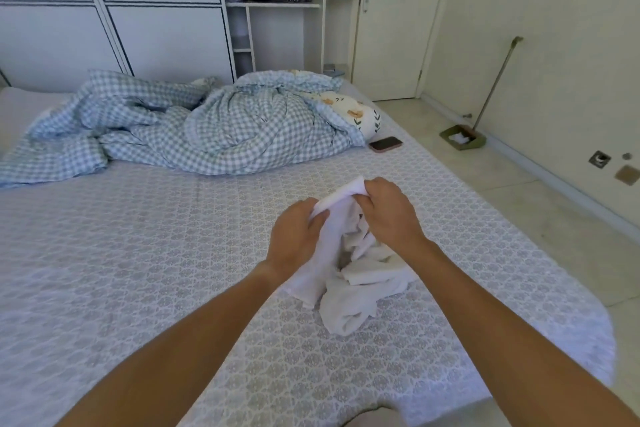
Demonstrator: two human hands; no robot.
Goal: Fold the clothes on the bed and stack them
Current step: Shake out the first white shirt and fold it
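On the bed [138, 253], just in front of the checked duvet [194, 128], we lift a crumpled white garment [346, 281] — our left hand [294, 239] grips its edge, our right hand [388, 211] pinches the raised fold — with a phone [385, 143] lying at the duvet's right end.

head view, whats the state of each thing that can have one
white garment: crumpled, unfolded, upper edge lifted off the bed
left hand: gripping the garment's upper edge
right hand: gripping the same edge
checked duvet: bunched up, unmade
phone: lying flat on the bed, screen dark
door: closed
cabinet doors: closed
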